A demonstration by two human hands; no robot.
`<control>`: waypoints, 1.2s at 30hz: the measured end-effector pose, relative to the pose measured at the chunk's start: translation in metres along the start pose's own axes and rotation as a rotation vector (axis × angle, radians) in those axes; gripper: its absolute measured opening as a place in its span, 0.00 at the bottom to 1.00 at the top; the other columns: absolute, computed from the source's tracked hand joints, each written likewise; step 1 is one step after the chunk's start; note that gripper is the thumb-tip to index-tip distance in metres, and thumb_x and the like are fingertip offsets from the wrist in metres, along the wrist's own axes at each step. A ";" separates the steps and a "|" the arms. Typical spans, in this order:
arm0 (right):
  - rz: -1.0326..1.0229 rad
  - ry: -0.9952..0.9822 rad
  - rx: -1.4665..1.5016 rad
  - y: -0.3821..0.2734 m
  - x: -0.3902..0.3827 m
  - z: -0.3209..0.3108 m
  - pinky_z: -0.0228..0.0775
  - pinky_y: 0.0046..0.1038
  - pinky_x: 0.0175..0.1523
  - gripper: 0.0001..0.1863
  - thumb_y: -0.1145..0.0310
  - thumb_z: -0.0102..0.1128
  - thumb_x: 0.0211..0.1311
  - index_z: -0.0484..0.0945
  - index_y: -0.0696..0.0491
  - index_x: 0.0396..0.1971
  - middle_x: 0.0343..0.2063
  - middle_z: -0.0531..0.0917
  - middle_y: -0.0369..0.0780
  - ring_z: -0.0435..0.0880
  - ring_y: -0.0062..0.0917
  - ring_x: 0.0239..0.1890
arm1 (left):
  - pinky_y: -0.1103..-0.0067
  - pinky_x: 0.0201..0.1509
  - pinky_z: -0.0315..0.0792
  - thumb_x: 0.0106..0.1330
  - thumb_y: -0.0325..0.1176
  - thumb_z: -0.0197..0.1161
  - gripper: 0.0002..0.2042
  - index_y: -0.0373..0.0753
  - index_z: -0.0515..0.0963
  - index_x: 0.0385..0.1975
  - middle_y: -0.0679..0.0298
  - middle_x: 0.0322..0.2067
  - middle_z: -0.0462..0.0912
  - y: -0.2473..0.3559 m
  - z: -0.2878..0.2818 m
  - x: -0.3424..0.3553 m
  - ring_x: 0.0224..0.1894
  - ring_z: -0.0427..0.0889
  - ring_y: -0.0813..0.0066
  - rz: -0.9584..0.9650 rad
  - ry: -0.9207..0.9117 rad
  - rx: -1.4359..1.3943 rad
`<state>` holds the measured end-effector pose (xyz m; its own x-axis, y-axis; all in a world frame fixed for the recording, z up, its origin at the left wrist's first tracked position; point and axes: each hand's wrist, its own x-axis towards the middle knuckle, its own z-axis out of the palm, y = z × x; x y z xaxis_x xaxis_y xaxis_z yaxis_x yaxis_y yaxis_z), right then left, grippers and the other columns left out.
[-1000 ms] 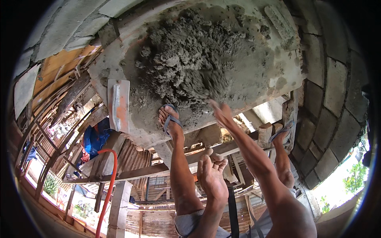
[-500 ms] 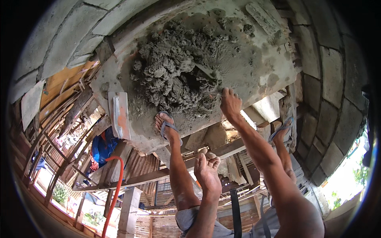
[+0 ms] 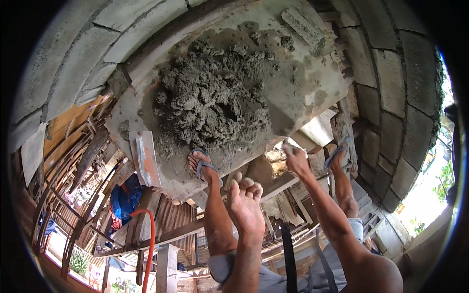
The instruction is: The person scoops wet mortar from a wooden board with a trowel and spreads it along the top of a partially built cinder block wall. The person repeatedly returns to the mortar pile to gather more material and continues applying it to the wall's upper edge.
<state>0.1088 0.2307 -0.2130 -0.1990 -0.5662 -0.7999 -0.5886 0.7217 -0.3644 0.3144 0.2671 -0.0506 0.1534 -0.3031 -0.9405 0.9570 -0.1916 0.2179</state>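
My right hand (image 3: pixel 297 158) is closed on a trowel (image 3: pixel 282 116), its blurred blade at the right edge of the grey mortar heap (image 3: pixel 207 95). The mortar lies on a stained board (image 3: pixel 320 80). My left hand (image 3: pixel 245 205) is palm up below the board, fingers half bent and apart, holding nothing. A flat float with a pale handle (image 3: pixel 145 158) lies at the board's left, beside my left foot in a grey sandal (image 3: pixel 203 164). My right foot (image 3: pixel 336 158) rests by the board's lower right.
Concrete block walls (image 3: pixel 391 97) rise at both sides. Timber beams and rusty sheeting (image 3: pixel 181 219) show below the board, with a red hose (image 3: pixel 150 244), a blue tarp (image 3: pixel 127 195) and a concrete post (image 3: pixel 166 273) at lower left.
My right hand and trowel have pulled back from the heap toward me, down and right. My left hand stays palm up. The whole view has shifted slightly.
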 end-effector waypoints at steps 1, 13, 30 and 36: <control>0.192 0.049 0.075 0.005 -0.003 -0.001 0.63 0.27 0.22 0.30 0.39 0.51 0.65 0.78 0.57 0.31 0.11 0.69 0.32 0.70 0.16 0.15 | 0.74 0.47 0.68 0.73 0.43 0.52 0.14 0.40 0.73 0.49 0.67 0.34 0.76 0.007 0.002 -0.002 0.37 0.73 0.74 -0.026 0.014 0.013; -0.137 0.232 -0.172 0.021 -0.019 0.118 0.74 0.46 0.39 0.19 0.57 0.57 0.64 0.71 0.56 0.44 0.33 0.83 0.51 0.83 0.49 0.35 | 0.74 0.47 0.68 0.74 0.44 0.52 0.16 0.40 0.72 0.50 0.66 0.33 0.76 -0.047 -0.006 -0.004 0.36 0.73 0.73 -0.074 0.041 0.009; -0.147 0.275 -0.100 0.030 0.012 0.178 0.73 0.48 0.39 0.28 0.68 0.66 0.49 0.66 0.54 0.51 0.31 0.82 0.53 0.82 0.53 0.34 | 0.72 0.47 0.68 0.72 0.46 0.54 0.18 0.38 0.71 0.52 0.62 0.33 0.79 -0.037 -0.027 -0.008 0.38 0.74 0.72 -0.067 0.095 0.004; -0.094 0.172 -0.082 0.083 -0.036 0.147 0.74 0.43 0.43 0.29 0.69 0.65 0.46 0.70 0.54 0.52 0.34 0.83 0.49 0.82 0.49 0.40 | 0.71 0.50 0.67 0.75 0.47 0.48 0.19 0.41 0.69 0.55 0.64 0.35 0.77 -0.028 -0.022 -0.007 0.39 0.73 0.72 -0.055 0.048 0.089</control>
<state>0.1824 0.3693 -0.2842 -0.2668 -0.6939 -0.6689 -0.6712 0.6318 -0.3877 0.2919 0.2947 -0.0555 0.1147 -0.2455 -0.9626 0.9389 -0.2896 0.1857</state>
